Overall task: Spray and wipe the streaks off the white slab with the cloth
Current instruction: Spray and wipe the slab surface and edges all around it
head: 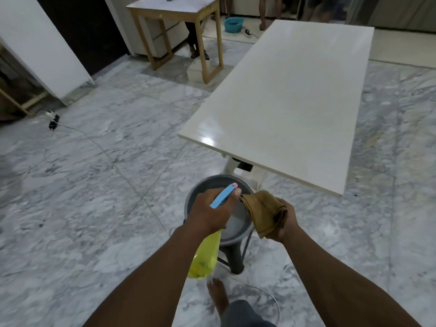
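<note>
Both tools are up: our left hand (210, 212) has its fingers curled round the spray bottle (204, 256), our right hand (286, 224) grips the bunched cloth (264, 212). The white slab (283, 102) lies ahead, right, apparently untouched; next we should step closer and aim the nozzle

The left hand (210, 208) hides the neck and trigger of the spray bottle (204, 256). Part of the cloth (262, 211) is buried in the right hand (286, 224). Any streaks on the white slab (295, 102) are too faint to tell. The picture's top edge cuts off the standing people (263, 13) above the legs.
</note>
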A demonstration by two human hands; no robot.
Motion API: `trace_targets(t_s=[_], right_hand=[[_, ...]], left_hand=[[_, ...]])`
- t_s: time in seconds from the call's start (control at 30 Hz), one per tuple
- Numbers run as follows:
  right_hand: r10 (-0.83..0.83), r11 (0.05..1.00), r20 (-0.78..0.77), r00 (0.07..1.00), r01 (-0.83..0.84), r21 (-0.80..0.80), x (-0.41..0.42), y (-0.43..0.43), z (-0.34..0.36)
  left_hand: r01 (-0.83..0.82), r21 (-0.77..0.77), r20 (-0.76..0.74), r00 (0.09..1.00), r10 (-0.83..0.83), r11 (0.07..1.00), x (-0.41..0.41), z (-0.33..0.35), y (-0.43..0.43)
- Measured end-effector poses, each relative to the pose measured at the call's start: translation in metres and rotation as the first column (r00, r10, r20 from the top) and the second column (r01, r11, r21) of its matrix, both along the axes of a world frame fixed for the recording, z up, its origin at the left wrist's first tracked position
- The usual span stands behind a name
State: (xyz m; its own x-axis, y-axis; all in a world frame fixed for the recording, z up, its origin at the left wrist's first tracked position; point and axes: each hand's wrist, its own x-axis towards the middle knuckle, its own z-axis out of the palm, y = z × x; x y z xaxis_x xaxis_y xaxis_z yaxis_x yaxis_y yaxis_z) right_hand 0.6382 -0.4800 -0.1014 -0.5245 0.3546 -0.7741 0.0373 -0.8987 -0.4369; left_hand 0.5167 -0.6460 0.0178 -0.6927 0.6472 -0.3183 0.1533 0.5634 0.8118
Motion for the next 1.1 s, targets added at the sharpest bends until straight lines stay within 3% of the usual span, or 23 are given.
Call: trace_targets(t_s=[0.13,0.23,0.33,0.47,0.6,0.9,1.1], right_hand=[[-0.095,0.995,-0.029,0.995,0.096,0.038,-0.096,-0.006,0.01],[-0.118,0.992,-0.105,0.987,0.114,-0.045,-0.161,-0.016,0.016],[-0.051,0.996,-0.135,0.99,0.04,-0.085,-0.247,-0.031,0.046],[-0.023,0.989,-0.197,0.98,-0.007,-0.146,-0.306,-0.03,0.066],[-0.067,0.994,-0.273,0.96,0.039,-0.107,-0.362,-0.032,0.086],[-0.306,0.952,-0.321,0.896,0.281,-0.124,-0.502,-0.055,0.091],[-0.339,0.94,-0.382,0.86,0.32,-0.115,-0.561,-0.079,0.101]], left_hand=[[-0.022,0.015,-0.084,0.996,0.023,1.0,-0.079,0.0,-0.01],[0.014,-0.058,-0.151,0.988,-0.022,0.998,-0.14,-0.002,-0.018],[-0.046,-0.04,-0.125,0.991,0.041,0.998,-0.232,0.012,-0.032],[-0.082,-0.03,-0.082,0.993,0.08,0.996,-0.295,0.028,-0.039],[-0.083,0.007,-0.113,0.99,0.084,0.996,-0.358,0.041,-0.043],[0.11,0.056,-0.133,0.986,-0.102,0.992,-0.529,0.046,-0.054],[0.168,0.013,-0.15,0.975,-0.165,0.986,-0.638,0.053,-0.061]])
